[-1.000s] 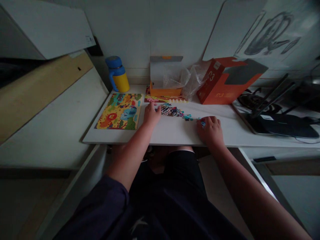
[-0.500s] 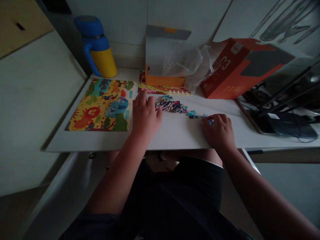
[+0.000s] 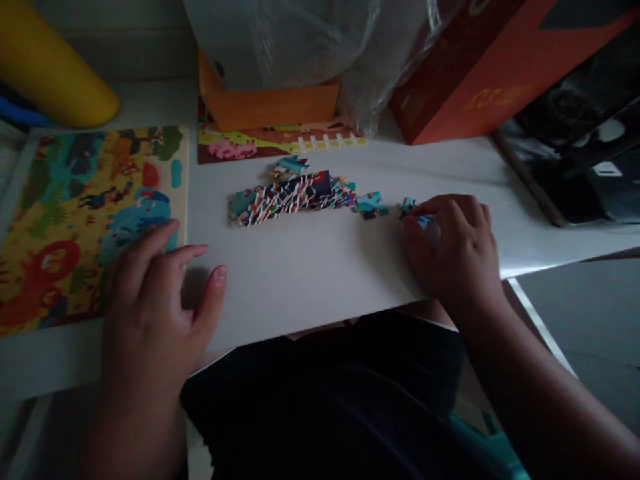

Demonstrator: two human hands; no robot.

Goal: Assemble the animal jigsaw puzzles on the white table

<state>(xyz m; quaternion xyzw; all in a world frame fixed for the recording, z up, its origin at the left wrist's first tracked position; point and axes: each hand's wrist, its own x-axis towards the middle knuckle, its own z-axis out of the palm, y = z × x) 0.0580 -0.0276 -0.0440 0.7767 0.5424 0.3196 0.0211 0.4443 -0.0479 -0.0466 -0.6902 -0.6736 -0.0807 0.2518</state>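
Observation:
My left hand (image 3: 155,300) is open, thumb and fingers apart with nothing between them, over the right edge of an animal picture puzzle board (image 3: 83,213). A leaning row of jigsaw puzzle pieces (image 3: 295,197) lies on the white tabletop between my hands. A few loose teal pieces (image 3: 370,203) trail off from its right end. My right hand (image 3: 457,243) rests low on the table, its thumb and fingers closed around a blue puzzle piece (image 3: 425,221), partly hidden by the fingers. Another small piece (image 3: 407,205) lies just left of those fingertips.
Behind the pieces, an orange-edged box (image 3: 273,107) stands on a second picture board (image 3: 233,148). Clear plastic wrap (image 3: 367,87) hangs beside it. A red carton (image 3: 450,87) and dark items stand at right, a yellow flask (image 3: 55,73) at upper left. The table's front edge (image 3: 300,330) is near my lap.
My left hand has moved left and nearer, away from the row of pieces, to the puzzle board. My right hand stays by the loose pieces. The view has shifted closer to the table.

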